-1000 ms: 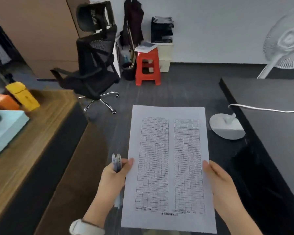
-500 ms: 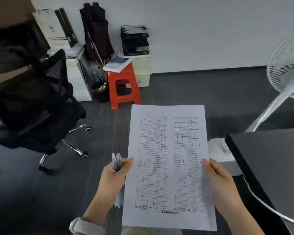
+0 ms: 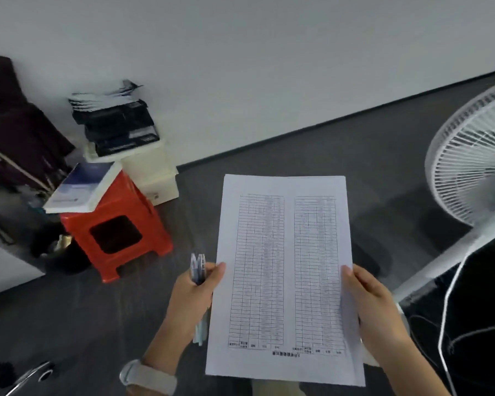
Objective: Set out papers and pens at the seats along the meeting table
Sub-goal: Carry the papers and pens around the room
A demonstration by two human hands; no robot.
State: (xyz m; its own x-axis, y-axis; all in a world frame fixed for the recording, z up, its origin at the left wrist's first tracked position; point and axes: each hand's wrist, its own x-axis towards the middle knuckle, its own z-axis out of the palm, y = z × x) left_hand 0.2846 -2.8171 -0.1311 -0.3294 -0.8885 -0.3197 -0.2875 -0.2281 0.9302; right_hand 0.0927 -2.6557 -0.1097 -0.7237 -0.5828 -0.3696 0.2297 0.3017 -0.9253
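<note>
We are carrying the printed sheets at chest centre — left hand closed on the left edge plus pens, right hand pinching the right edge. We are keeping them flat until reaching a seat, probably toward 4 o'clock.

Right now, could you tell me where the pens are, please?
In the head view, the pens are bunched in the left hand, just left of the printed papers, with the red stool beyond them.

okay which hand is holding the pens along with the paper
The left hand, the one with the watch: it grips the pens against the paper's left edge. The right hand holds paper only.
</note>
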